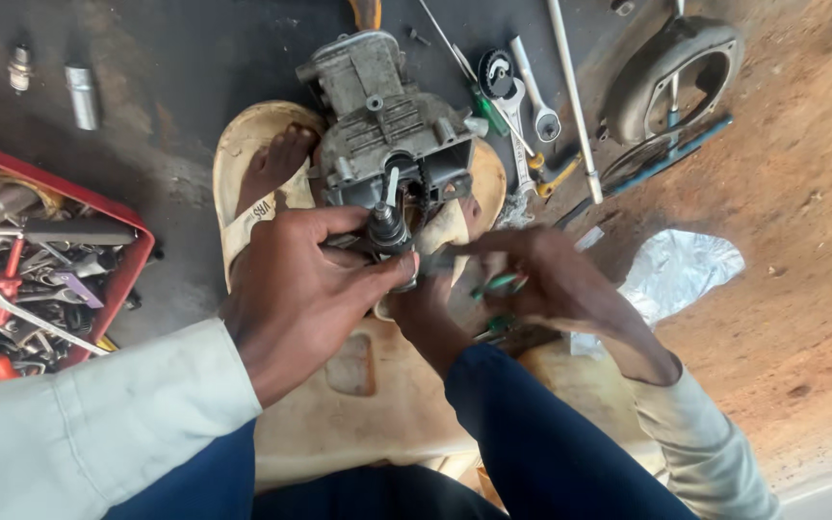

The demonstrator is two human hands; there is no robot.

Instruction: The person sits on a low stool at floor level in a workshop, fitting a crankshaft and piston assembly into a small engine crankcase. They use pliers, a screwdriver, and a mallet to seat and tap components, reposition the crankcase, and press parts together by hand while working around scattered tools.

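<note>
The engine block (382, 120) sits on the dark floor (175, 77) between the person's sandalled feet, long axis running straight away from the person, its narrower capped end pointing to the far side and its open mouth turned back toward the hands. It is cast grey metal, dull and grimy, ribbed along the top, with bolt bosses at the corners. From the mouth a short steel shaft (387, 220) sticks out toward the person, ending in a dark rounded collar.

The left hand (305, 284) is closed on that collar, thumb and fingers pinching it from both sides, a tight grip just at the block's opening. The right hand (551, 284) lies just beside it, fingers curled narrow around a slim green-handled tool (498, 284) that points in toward the shaft; how firmly it is held I cannot tell.

A worn tan plastic can (368, 404) lies flat under the feet and hands, scuffed and stained. To the left is a red tray (132, 255) heaped with greasy wrenches and sockets. Beyond the block lie bright steel spanners (522, 106), a long thin rod (575, 96) and a rounded grey housing (676, 77) with an oval opening. To the right, on reddish dirt, a crumpled clear plastic bag (676, 274).
</note>
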